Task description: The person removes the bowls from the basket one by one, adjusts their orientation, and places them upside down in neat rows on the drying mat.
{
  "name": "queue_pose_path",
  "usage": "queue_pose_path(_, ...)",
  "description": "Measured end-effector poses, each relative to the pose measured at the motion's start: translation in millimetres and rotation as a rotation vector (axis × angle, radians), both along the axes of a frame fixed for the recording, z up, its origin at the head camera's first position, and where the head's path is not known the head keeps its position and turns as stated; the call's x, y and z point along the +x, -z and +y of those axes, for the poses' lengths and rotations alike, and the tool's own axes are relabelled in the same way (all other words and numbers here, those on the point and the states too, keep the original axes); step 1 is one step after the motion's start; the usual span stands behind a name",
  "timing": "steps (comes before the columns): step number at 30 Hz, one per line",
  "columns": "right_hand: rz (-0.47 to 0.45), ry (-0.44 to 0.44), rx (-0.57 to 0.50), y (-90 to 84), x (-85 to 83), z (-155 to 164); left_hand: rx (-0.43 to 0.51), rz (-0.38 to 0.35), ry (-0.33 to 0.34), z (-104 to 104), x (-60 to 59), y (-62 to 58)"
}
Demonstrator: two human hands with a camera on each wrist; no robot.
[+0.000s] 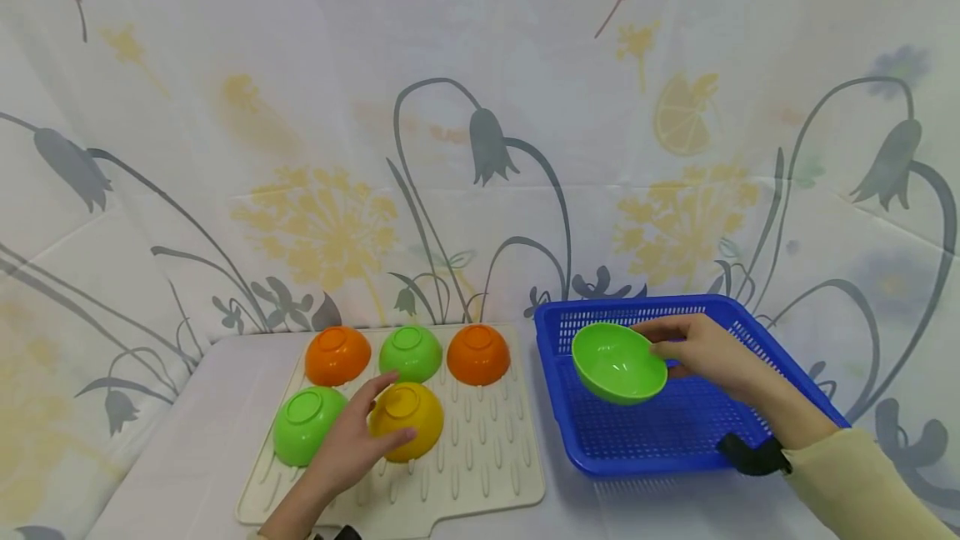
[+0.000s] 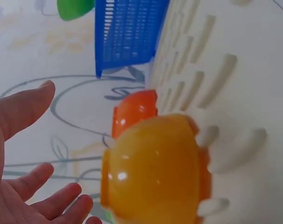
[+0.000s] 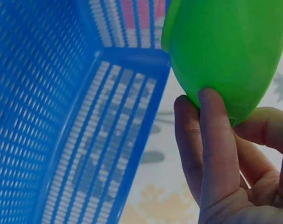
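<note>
In the head view my right hand (image 1: 708, 354) pinches the rim of a green bowl (image 1: 619, 363), its inside tilted toward me, above the blue basket (image 1: 637, 467). The right wrist view shows the fingers on both sides of that bowl's edge (image 3: 230, 56). My left hand (image 1: 352, 444) hovers by an upturned yellow bowl (image 1: 417, 423), fingers spread and holding nothing. In the left wrist view a gap shows between the fingers and the yellow bowl (image 2: 151, 172). A green bowl (image 1: 303, 432) lies upside down just left of that hand.
Along the back of the cream ridged drying mat (image 1: 480, 482) sit an orange bowl (image 1: 337, 361), a green bowl (image 1: 420, 361) and another orange bowl (image 1: 478, 361), all upside down. The basket stands right of the mat, and a flower-patterned cloth (image 1: 480, 215) hangs behind.
</note>
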State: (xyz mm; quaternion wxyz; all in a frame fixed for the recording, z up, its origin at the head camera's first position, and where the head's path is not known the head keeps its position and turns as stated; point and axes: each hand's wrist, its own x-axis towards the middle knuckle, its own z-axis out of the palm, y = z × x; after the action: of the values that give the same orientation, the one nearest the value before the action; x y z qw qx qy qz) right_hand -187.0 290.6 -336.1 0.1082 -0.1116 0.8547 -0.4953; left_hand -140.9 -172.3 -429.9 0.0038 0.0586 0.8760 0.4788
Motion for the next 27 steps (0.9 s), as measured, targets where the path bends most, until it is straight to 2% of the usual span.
queue_pose_path(8,-0.026,-0.025,-0.032,-3.9,9.6,-31,0.070,-0.003,0.053,16,6.2,-20.4)
queue_pose_path(13,-0.034,-0.024,-0.065,-2.2,18.3,-56,0.131,-0.008,0.119,25,9.1,-30.6)
queue_pose_path(18,-0.018,-0.011,-0.089,5.3,24.1,-82,0.133,0.014,0.182,34,8.3,-34.7)
queue_pose_path(27,-0.051,0.058,-0.136,19.8,28.7,-119,0.172,0.047,0.321,44,8.0,-34.8)
